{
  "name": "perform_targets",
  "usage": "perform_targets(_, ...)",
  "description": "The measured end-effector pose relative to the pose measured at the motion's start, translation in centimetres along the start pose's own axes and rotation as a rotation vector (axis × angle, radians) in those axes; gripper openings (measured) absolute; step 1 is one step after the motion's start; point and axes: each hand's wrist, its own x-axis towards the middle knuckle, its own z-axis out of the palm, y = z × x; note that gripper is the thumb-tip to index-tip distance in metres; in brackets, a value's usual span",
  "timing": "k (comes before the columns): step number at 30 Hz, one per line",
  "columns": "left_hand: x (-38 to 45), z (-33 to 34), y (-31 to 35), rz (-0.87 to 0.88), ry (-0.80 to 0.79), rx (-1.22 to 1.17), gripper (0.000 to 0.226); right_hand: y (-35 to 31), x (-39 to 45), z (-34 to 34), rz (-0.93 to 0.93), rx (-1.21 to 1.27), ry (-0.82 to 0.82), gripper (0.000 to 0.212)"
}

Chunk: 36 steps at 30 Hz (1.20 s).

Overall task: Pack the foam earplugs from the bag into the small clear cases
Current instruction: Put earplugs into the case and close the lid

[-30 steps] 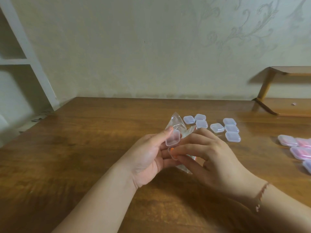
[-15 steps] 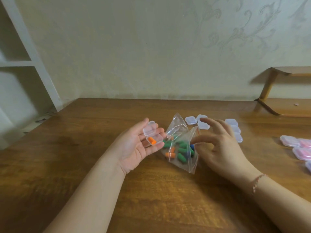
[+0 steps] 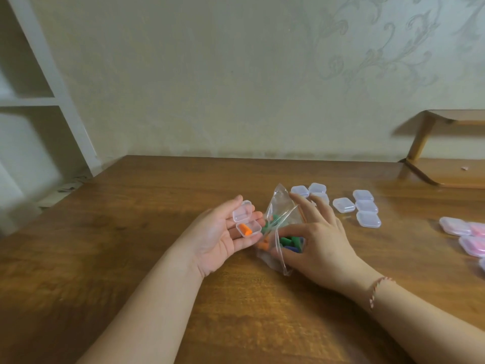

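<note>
Orange earplug (image 3: 245, 230) lies in open case (image 3: 248, 228) on left hand (image 3: 221, 239), fingers flat beneath. Bag (image 3: 279, 227) just right of case, mouth toward right hand (image 3: 319, 241); thumb inside bag, fingers spread, near green earplugs (image 3: 287, 241). Right hand nearer.

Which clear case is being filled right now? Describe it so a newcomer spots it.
On the wooden table, find the left hand, palm up beside the plastic bag. The open case lies on its fingers. Unlike the shut cases further right, its lid is up and one orange earplug lies inside.
</note>
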Motion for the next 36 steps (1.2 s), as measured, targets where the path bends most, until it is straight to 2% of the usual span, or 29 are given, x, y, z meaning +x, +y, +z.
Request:
perform_targets(4,0.0,0.1,-0.1,0.002,-0.001,0.008,0.033,0.1,-0.1,0.3,-0.016,0.004,0.074,0.023)
perform_targets(7,0.0,0.2,-0.2,-0.007,-0.004,0.013,0.031,0.1,-0.1,0.4,-0.032,-0.024,0.070,0.021)
perform_targets(10,0.0,0.3,-0.3,-0.017,-0.006,0.013,0.031,0.1,-0.1,0.7,-0.039,-0.093,0.079,0.026)
perform_targets(13,-0.1,0.5,-0.4,-0.020,-0.023,0.005,0.031,0.3,0.0,1.4,-0.086,-0.166,0.177,0.035)
perform_targets(16,-0.1,0.7,-0.5,-0.026,-0.027,-0.002,0.028,0.4,0.1,1.9,-0.126,-0.212,0.244,0.029)
perform_targets(20,-0.1,0.9,-0.8,-0.031,-0.026,0.016,0.029,0.3,0.0,1.9,-0.136,-0.211,0.275,0.018)
perform_targets(26,0.0,0.9,-1.2,-0.050,-0.044,0.009,0.035,0.5,0.0,1.8,-0.167,-0.187,0.283,0.013)
perform_targets(31,0.0,0.8,-1.1,-0.058,-0.064,0.022,0.038,0.7,0.2,2.0,-0.148,-0.138,0.290,0.029)
perform_targets(36,0.1,0.7,-1.1,-0.060,-0.047,0.013,0.036,1.0,0.2,2.0,-0.151,-0.113,0.305,0.021)
